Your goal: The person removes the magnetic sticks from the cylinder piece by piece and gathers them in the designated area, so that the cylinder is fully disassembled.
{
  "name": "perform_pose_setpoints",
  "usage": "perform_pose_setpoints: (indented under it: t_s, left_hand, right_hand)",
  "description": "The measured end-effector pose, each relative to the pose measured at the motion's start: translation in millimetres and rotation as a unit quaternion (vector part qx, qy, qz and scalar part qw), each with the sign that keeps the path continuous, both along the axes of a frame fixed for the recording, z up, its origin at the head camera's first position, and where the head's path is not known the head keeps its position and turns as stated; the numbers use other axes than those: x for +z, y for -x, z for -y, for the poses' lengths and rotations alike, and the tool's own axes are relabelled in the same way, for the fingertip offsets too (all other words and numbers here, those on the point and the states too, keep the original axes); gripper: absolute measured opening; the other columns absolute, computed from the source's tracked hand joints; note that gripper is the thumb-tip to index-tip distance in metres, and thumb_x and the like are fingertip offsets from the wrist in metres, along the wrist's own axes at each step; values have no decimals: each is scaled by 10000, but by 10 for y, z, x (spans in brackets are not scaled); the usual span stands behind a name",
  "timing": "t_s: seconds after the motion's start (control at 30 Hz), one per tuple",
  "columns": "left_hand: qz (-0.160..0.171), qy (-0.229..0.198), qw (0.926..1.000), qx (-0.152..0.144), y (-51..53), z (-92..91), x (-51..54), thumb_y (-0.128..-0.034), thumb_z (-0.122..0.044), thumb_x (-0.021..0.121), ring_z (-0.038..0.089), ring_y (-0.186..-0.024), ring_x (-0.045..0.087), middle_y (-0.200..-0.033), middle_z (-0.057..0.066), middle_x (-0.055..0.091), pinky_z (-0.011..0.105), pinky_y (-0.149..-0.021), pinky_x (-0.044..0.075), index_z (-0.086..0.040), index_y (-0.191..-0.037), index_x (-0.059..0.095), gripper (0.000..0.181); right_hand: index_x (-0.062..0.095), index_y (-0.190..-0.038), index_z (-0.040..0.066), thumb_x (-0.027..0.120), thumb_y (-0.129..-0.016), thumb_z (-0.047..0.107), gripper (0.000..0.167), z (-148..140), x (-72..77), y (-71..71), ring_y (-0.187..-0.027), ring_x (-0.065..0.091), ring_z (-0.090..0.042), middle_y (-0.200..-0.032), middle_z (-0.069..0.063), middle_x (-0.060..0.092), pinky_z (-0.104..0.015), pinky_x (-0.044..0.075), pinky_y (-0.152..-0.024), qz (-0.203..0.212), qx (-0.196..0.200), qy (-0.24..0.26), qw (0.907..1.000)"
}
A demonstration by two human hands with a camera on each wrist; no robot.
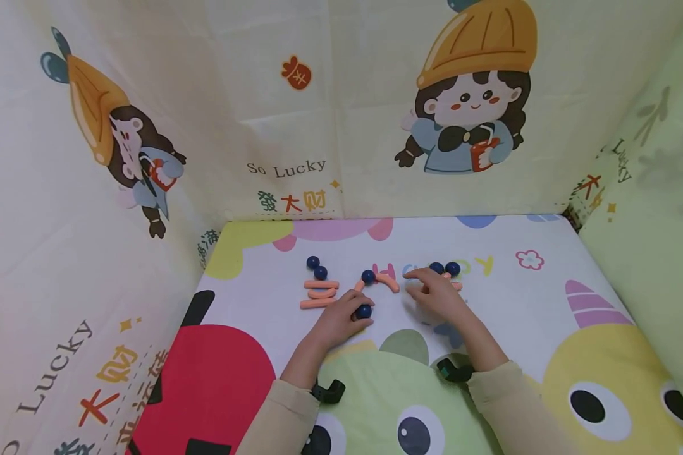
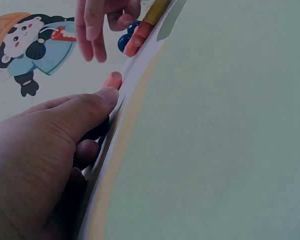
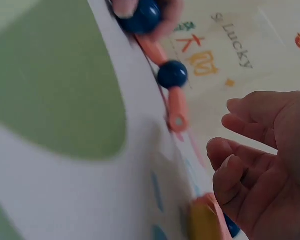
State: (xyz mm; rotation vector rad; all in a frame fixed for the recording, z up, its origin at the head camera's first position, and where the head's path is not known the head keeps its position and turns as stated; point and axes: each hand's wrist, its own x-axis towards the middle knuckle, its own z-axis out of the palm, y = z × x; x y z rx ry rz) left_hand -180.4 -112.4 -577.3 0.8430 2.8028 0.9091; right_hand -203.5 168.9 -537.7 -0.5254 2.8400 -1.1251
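Observation:
My left hand pinches a dark blue ball near the middle of the table. Just beyond it, another blue ball joins a coral rod and a curved coral rod. In the right wrist view that joined ball sits between two rods, and a grey disc shows in one rod's end. My right hand hovers to the right with loosely bent fingers, holding nothing. Partly hidden behind it are two blue balls with coral rods and a yellow piece.
Left of the middle lie two blue balls and a stack of coral rods, some straight, one curved. A cartoon-printed cloth covers the table. Printed fabric walls stand at the back and sides.

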Motion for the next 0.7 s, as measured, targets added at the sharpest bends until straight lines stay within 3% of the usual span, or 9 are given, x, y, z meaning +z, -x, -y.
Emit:
perform_pose_setpoints:
  t_s: [0.13, 0.23, 0.37, 0.47, 0.7]
  left_hand:
    - [-39, 11, 10000, 27, 2, -8, 6, -947, -422, 645, 34, -815, 529, -1225, -110, 549, 249, -759, 472, -335, -1265, 606, 333]
    - [-101, 44, 9999, 50, 3, -13, 2, -943, -429, 648, 37, -824, 537, -1234, -105, 554, 260, -774, 480, -333, -1267, 608, 341]
    - [-189, 82, 9998, 22, 11, -14, -9, -945, -434, 642, 53, -874, 570, -1246, -98, 555, 287, -820, 503, -329, -1267, 605, 340]
    - [-175, 124, 9998, 5, 13, -15, -13, -950, -438, 634, 72, -938, 595, -1248, -98, 552, 315, -864, 513, -330, -1264, 601, 334]
    - [49, 122, 9999, 54, -7, -16, 18, -974, -456, 585, 135, -1106, 616, -1289, -94, 553, 379, -954, 503, -346, -1286, 580, 331]
  right_hand:
    - [653, -1263, 132, 645, -960, 223, 316, 170, -78, -48, -734, 548, -144, -1389, -134, 554, -287, 475, -671, 109, 107, 68, 9999]
    - [647, -1272, 147, 618, -975, 249, 315, 272, -140, -68, -1004, 624, -233, -1442, -121, 517, -374, 515, -816, 209, 15, -24, 9998]
    - [636, -1299, 143, 587, -991, 258, 332, 369, -204, -90, -1126, 600, -275, -1452, -90, 516, -441, 506, -909, 308, -178, -78, 9993]
    - [622, -1320, 123, 580, -995, 244, 350, 395, -235, -106, -979, 619, -239, -1451, -93, 519, -436, 524, -860, 356, -256, -18, 9990]
    - [615, -1347, 127, 587, -988, 230, 375, 399, -283, -98, -945, 602, -209, -1456, -92, 519, -397, 513, -821, 339, -330, -49, 9989]
